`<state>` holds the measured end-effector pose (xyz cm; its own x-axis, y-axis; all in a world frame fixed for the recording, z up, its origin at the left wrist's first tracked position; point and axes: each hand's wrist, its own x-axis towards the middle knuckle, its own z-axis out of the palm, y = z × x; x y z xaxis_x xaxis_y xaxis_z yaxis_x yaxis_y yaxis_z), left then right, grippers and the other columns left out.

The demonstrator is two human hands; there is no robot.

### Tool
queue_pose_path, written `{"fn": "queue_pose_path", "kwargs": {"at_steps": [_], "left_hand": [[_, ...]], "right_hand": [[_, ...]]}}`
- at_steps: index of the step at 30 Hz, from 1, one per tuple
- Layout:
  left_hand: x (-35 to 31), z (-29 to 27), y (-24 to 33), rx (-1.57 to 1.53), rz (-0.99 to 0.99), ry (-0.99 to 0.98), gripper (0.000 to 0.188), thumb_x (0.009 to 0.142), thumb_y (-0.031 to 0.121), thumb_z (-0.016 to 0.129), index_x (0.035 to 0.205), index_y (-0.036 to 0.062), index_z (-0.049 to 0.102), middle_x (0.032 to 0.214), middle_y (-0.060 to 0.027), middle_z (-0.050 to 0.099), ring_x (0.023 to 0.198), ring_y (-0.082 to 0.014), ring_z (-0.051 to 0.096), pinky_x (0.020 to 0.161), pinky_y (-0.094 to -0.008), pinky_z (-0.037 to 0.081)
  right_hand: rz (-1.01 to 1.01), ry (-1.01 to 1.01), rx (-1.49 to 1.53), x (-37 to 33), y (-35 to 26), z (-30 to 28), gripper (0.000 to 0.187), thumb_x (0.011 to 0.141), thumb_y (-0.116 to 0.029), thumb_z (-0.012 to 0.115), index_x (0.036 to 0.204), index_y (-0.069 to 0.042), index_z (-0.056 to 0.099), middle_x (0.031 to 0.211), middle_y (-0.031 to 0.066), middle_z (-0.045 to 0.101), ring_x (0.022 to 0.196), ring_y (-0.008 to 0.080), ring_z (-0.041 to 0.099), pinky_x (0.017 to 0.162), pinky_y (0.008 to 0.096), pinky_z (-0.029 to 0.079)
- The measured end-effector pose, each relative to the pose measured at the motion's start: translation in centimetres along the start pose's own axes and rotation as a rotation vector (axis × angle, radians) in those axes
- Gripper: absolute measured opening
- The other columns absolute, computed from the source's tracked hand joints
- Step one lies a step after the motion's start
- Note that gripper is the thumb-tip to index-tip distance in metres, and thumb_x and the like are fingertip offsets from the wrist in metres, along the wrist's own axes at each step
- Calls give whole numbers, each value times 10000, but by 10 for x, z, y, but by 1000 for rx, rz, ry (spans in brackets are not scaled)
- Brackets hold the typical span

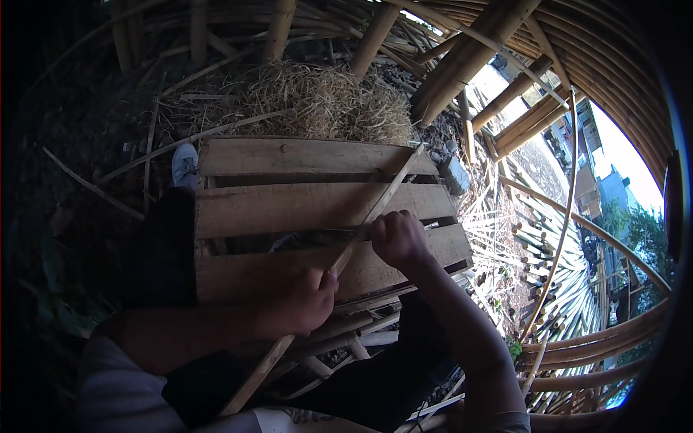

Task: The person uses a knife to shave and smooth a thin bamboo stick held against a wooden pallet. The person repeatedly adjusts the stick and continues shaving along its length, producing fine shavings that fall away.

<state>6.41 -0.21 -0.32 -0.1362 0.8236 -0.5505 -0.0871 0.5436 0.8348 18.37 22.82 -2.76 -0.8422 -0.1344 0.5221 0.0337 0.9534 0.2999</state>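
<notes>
A long bamboo strip [390,189] runs slantwise over a slatted wooden bench [289,206], from its far right side down past my lap. My left hand [312,299] is closed round the strip near the bench's front edge. Farther up, my right hand [398,238] is a fist held at the strip's right side. A thin blade [345,230] juts left from that fist and crosses the strip, so it looks like a knife; its handle is hidden in my fingers.
A heap of straw-like shavings [310,97] lies beyond the bench. Thick bamboo posts [469,61] stand at the far right. Many bamboo poles [570,267] lie on the sunlit ground at right, behind bent strips [574,166]. A shoe [185,164] is beside the bench's left end.
</notes>
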Motion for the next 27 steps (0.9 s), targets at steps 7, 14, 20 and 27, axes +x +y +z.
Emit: {"fn": "queue_pose_path", "kwargs": {"at_steps": [7,14,20,27], "left_hand": [[-10,-3,8,-18,-51,-37,450,1121,429,281,1032,48,504,723,-34,530,440,-103,461,387,-275,406],[-19,-1,12,22,-52,-103,460,1120,429,293,1036,39,522,718,-31,539,430,-118,483,390,-281,424],[-18,8,10,3,-68,-99,464,1116,453,306,1029,51,522,704,-23,531,430,-114,481,382,-277,415],[-21,4,2,-35,10,-152,476,1117,457,285,1021,55,522,703,-19,524,438,-110,484,382,-280,413]], "right_hand": [[35,29,-21,8,-34,-16,183,795,-58,679,684,-110,543,695,74,524,543,268,521,438,409,414],[93,-77,-146,2,-31,-31,159,800,-43,664,741,-99,527,722,63,453,601,235,516,443,379,427],[51,-97,-331,-17,-7,-28,193,790,-29,655,713,-99,492,715,65,426,609,214,493,440,361,399],[77,-33,-253,-19,1,-27,199,829,-72,642,696,-105,498,633,56,410,478,222,469,349,413,402]]}}
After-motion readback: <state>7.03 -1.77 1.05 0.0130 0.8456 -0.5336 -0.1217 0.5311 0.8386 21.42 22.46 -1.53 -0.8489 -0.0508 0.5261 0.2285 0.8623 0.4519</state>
